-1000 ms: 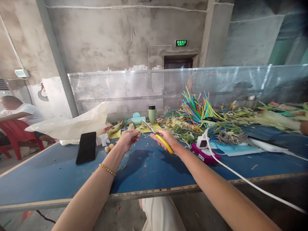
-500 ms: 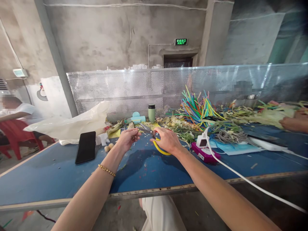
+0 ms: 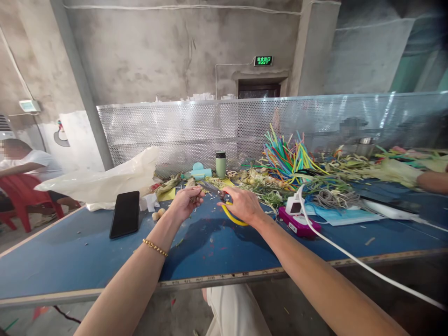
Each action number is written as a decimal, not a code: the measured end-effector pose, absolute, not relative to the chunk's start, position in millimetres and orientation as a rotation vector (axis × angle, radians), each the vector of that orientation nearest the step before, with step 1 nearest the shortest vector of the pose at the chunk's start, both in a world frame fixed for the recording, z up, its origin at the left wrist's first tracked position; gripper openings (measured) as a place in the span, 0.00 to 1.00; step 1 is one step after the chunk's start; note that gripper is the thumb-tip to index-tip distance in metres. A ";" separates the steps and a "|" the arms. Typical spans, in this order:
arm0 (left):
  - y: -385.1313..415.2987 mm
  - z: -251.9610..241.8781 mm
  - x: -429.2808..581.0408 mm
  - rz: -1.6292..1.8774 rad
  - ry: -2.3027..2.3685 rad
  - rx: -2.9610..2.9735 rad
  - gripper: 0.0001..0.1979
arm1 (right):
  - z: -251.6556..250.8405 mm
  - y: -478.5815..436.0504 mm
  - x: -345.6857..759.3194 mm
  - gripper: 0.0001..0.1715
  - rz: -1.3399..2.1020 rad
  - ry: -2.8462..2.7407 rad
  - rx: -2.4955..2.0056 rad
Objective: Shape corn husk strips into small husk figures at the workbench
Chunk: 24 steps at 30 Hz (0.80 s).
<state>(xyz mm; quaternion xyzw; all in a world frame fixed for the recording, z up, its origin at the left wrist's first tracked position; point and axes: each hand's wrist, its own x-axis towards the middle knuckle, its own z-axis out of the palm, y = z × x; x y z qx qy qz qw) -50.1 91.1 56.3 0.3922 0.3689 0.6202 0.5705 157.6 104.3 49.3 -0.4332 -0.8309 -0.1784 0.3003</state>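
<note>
My right hand (image 3: 242, 204) is closed around a pair of scissors (image 3: 229, 215) with yellow handles, its blades pointing away to the left. Facing it, my left hand (image 3: 186, 202) is closed with thumb and fingers pinched near the blade tips. What it pinches is too small to name. Two small tan balls (image 3: 159, 214) lie just left of my left wrist. Beyond the hands, dried plant scraps and a yellow paper (image 3: 171, 194) are spread on the blue table (image 3: 210, 252).
A black phone (image 3: 125, 214) and a pale plastic bag (image 3: 105, 176) lie left. A green bottle (image 3: 220, 164) stands behind. To the right are colourful pipe cleaners (image 3: 289, 158), a purple power block (image 3: 297, 223) with a white cable, and a blue mask (image 3: 346, 215). Another person's hand (image 3: 432, 179) is far right.
My hands and the scissors have barely shifted. At the far right, the other person's hand has changed position among the pale green material.
</note>
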 end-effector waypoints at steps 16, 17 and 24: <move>90.5 55.3 -50.1 1.462 0.864 0.953 0.04 | 53.5 121.7 165.3 0.24 -0.170 -1.965 -1.419; 90.6 55.3 -50.0 1.462 0.864 0.958 0.04 | 53.1 125.0 168.4 0.24 -0.153 -1.971 -1.508; 92.0 53.0 -49.2 1.499 0.877 0.988 0.06 | 41.7 141.1 186.0 0.21 -0.106 -2.317 -1.750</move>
